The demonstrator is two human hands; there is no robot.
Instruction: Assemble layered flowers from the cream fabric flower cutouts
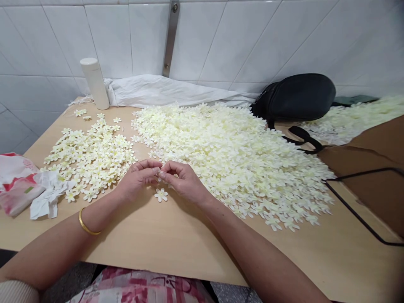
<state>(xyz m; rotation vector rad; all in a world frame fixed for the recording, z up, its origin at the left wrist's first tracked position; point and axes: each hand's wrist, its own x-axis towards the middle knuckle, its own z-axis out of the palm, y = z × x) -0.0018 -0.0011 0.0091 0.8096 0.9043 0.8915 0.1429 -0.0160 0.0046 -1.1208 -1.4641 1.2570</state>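
Note:
My left hand (139,179) and my right hand (183,179) meet fingertip to fingertip over the table, both closed in a pinch. A tiny whitish piece shows between the tips; the fingers hide most of it, so I cannot tell its kind. Just below them a single pale artificial flower (160,195) lies flat, its petals spread. To the right of my hands spreads a large heap of cream-white artificial flowers (227,155). On the left, beyond my left wrist, is a smaller pile of similar flowers (94,155) with yellowish centres.
A white bottle (95,84) stands at the back left beside a crumpled white cloth (170,91). A black bag (296,99) with straps sits back right, near a brown cardboard piece (369,160). Crumpled tissue (50,191) and a red-and-white plastic bag (17,183) lie left.

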